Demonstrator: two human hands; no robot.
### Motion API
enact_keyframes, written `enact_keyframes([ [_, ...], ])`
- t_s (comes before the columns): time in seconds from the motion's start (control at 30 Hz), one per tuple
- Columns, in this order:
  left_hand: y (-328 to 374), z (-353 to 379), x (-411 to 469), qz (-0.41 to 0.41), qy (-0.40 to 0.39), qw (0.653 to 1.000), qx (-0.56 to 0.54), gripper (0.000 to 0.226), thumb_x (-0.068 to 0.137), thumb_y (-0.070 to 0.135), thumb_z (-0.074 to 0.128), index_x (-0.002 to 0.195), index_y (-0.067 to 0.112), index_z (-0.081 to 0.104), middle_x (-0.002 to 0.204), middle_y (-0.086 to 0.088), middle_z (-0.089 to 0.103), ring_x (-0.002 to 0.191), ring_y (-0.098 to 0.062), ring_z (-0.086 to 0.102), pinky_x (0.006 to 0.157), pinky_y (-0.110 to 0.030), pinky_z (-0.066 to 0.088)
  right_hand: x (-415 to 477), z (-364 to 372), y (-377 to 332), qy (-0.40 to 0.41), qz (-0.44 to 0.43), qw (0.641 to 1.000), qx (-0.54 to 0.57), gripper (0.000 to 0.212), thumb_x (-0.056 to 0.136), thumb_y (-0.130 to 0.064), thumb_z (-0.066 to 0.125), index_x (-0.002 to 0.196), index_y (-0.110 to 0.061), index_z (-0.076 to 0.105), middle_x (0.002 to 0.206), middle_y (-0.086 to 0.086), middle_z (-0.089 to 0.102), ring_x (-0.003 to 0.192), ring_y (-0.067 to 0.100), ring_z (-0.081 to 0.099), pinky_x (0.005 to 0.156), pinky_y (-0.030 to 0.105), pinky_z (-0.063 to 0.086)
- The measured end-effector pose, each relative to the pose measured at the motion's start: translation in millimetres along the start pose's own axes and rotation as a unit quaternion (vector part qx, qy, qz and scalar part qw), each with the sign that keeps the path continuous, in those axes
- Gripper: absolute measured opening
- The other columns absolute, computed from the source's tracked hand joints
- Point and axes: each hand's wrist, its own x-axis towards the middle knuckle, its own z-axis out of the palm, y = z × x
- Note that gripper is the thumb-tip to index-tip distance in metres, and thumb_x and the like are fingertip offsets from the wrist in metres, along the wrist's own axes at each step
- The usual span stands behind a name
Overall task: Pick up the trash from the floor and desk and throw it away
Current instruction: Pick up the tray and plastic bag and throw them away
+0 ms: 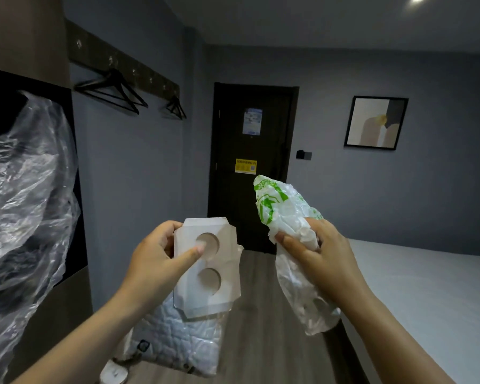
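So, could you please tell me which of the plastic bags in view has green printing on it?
The crumpled bag gripped in the right hand. The large clear bag on the left is unprinted, as is the quilted packet hanging below the left hand.

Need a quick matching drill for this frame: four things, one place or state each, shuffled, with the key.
Things:
1. cardboard tray
2. plastic bag
3. hangers
4. picture

Places or states:
A. on the wall right of the door
B. in the right hand's grip, white with green print
C. on the wall rail, left of the door
D. in the left hand, two round holes

Pairs: 1-D, 2-B, 3-C, 4-A
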Motion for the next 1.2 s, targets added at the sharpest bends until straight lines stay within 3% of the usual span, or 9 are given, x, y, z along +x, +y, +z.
enact_keyframes([
  [0.33, -116, -9, 161, -0.022, 0.013, 0.999, 0.025, 0.017, 0.078, 0.027, 0.075, 0.087, 0.032, 0.061, 0.085, 0.012, 0.071, 0.074, -0.008, 0.067, 0.07, -0.039, 0.056, 133, 142, 55, -0.02, 0.019, 0.999, 0.027, 0.024, 0.078, -0.059, 0.062, 0.073, -0.036, 0.059, 0.084, -0.013, 0.059, 0.076, 0.001, 0.056, 0.062, 0.02, 0.038],
  [0.57, -204, -30, 268, -0.052, 0.023, 0.997, 0.047, 0.018, 0.079, 0.027, 0.074, 0.088, 0.033, 0.06, 0.085, 0.016, 0.07, 0.075, -0.005, 0.066, 0.064, -0.03, 0.055, 218, 242, 86, -0.052, 0.047, 0.997, 0.031, 0.025, 0.077, -0.062, 0.062, 0.068, -0.039, 0.056, 0.084, -0.01, 0.058, 0.074, 0.006, 0.057, 0.062, 0.021, 0.038],
  [0.73, -264, -31, 314, -0.088, 0.028, 0.994, 0.063, 0.018, 0.079, 0.028, 0.074, 0.088, 0.035, 0.06, 0.086, 0.018, 0.069, 0.076, -0.005, 0.066, 0.064, -0.029, 0.055, 265, 306, 115, -0.079, 0.063, 0.994, 0.044, 0.025, 0.076, -0.064, 0.062, 0.076, -0.039, 0.061, 0.09, -0.012, 0.06, 0.08, 0.002, 0.058, 0.065, 0.023, 0.042],
  [0.9, -319, -29, 369, -0.11, 0.051, 0.989, 0.087, 0.019, 0.078, 0.027, 0.075, 0.088, 0.034, 0.06, 0.086, 0.013, 0.071, 0.076, -0.007, 0.067, 0.066, -0.032, 0.054, 317, 371, 153, -0.095, 0.068, 0.99, 0.074, 0.02, 0.074, -0.064, 0.063, 0.084, -0.046, 0.061, 0.093, -0.019, 0.058, 0.087, -0.01, 0.053, 0.066, 0.018, 0.041],
  [1.07, -371, -9, 444, -0.125, 0.068, 0.983, 0.111, 0.02, 0.079, 0.027, 0.074, 0.089, 0.034, 0.058, 0.085, 0.013, 0.069, 0.077, -0.007, 0.065, 0.063, -0.03, 0.052, 388, 426, 207, -0.112, 0.073, 0.985, 0.11, 0.018, 0.078, -0.057, 0.065, 0.084, -0.041, 0.064, 0.097, -0.015, 0.061, 0.09, -0.001, 0.058, 0.074, 0.024, 0.047],
  [1.2, -411, 14, 509, -0.158, 0.079, 0.979, 0.105, 0.02, 0.079, 0.024, 0.075, 0.087, 0.031, 0.058, 0.086, 0.009, 0.069, 0.081, -0.015, 0.067, 0.071, -0.042, 0.054, 451, 459, 256, -0.109, 0.081, 0.983, 0.121, 0.017, 0.08, -0.054, 0.065, 0.075, -0.038, 0.062, 0.09, -0.012, 0.062, 0.085, 0.004, 0.06, 0.068, 0.021, 0.042],
])
